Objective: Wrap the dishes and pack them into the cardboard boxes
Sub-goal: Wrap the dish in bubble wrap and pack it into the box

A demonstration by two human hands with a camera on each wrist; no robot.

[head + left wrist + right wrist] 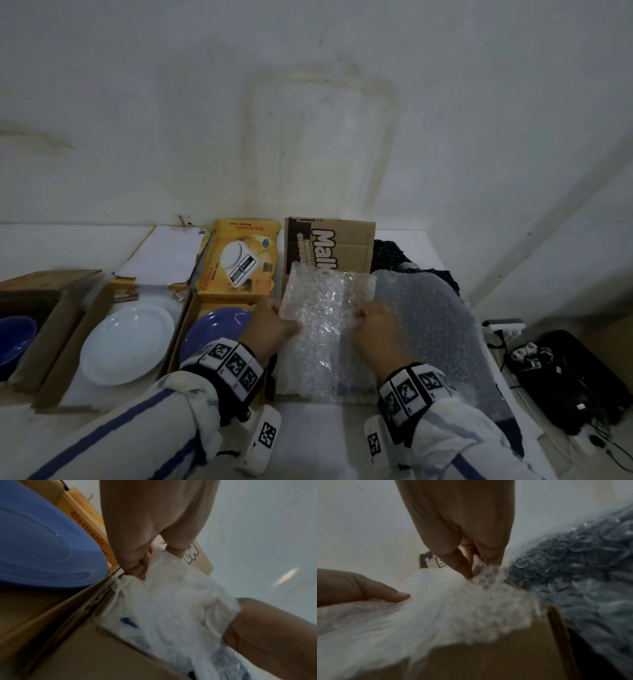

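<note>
A sheet of clear bubble wrap point(325, 308) stands over the brown cardboard box point(346, 246) printed with white letters. My left hand point(274, 322) pinches its left edge, and my right hand point(373, 322) pinches its right edge. The left wrist view shows my left fingers point(137, 566) curled on the bubble wrap point(171, 601). In the right wrist view, my right fingers point(464, 566) pinch the wrap point(453, 608) above the box wall point(488, 660). A blue plate point(212, 329) lies in a yellow box point(239, 260), and a white plate point(126, 342) lies in another box.
A blue bowl point(13, 342) sits in a box at the far left. A large bubble wrap sheet point(428, 325) covers something dark to the right. Black gear and cables point(561, 373) lie beyond the table's right edge. A white wall stands behind.
</note>
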